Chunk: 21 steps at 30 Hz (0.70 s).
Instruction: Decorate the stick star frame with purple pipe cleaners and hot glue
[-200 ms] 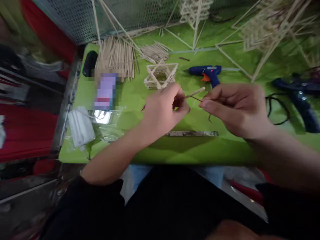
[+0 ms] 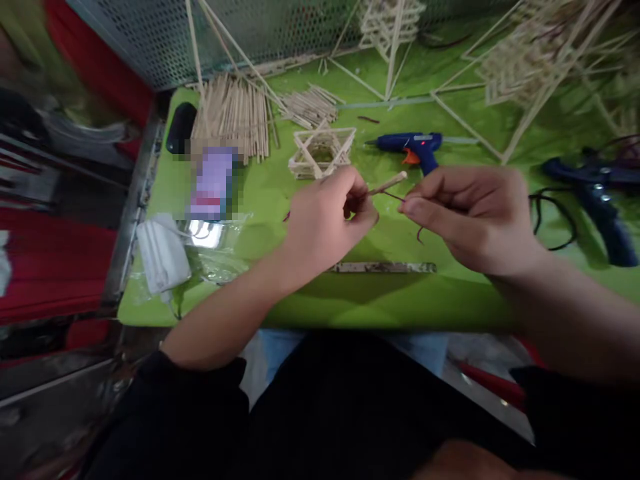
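Observation:
My left hand (image 2: 327, 217) is closed in a pinch on a thin wooden stick (image 2: 395, 180), whose end juts out to the right. A dark purple cord (image 2: 395, 195) runs from the stick to my right hand (image 2: 467, 217), which pinches it between thumb and forefinger. The cord's loose end hangs below my right fingertips. Just beyond my left hand stands a small star-shaped frame of sticks (image 2: 323, 153). A blue glue gun (image 2: 407, 143) with an orange trigger and a lit red light lies behind my right hand.
Stick bundles (image 2: 235, 113) lie at the back left, near a phone (image 2: 213, 180) and a white power bank-like box (image 2: 164, 253). A flat stained strip (image 2: 387, 267) lies near the front edge. Larger stick structures (image 2: 520, 73) stand at the back right; a second blue tool (image 2: 600, 200) is at the right.
The tip of the stick has shifted very slightly left and down. Both hands keep their grips in nearly the same place.

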### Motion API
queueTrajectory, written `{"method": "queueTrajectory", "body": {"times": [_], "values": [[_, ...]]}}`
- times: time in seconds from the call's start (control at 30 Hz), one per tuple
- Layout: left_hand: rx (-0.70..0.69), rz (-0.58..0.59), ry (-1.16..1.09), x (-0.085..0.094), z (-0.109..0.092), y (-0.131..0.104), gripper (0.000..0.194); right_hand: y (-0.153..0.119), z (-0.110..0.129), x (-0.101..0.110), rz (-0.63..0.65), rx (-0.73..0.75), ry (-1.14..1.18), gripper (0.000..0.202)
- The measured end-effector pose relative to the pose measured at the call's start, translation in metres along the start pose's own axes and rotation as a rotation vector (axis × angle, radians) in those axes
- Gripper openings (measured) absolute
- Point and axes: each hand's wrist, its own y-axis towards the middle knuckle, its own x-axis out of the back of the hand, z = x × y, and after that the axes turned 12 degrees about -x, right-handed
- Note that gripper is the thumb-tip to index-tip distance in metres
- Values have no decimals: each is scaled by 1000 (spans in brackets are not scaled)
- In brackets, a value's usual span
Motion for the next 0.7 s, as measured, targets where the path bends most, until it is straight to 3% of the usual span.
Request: {"method": "queueTrajectory", "body": {"times": [0.3,0.4,0.5,0.57,0.7], "values": [[27,5,-44,1,-4,2,23,5,0,0,-26,117,-53,24],[82,1,-55,2,-4,4,23,4,1,-2,-7,122,1,28],[187,2,-96,3,-3,8,23,1,3,0,25,152,47,18],[283,7,-151,4,-1,11,26,-1,5,5,22,222,-20,5],[436,19,-240,8,1,17,27,2,5,18,-73,579,-464,29]]}}
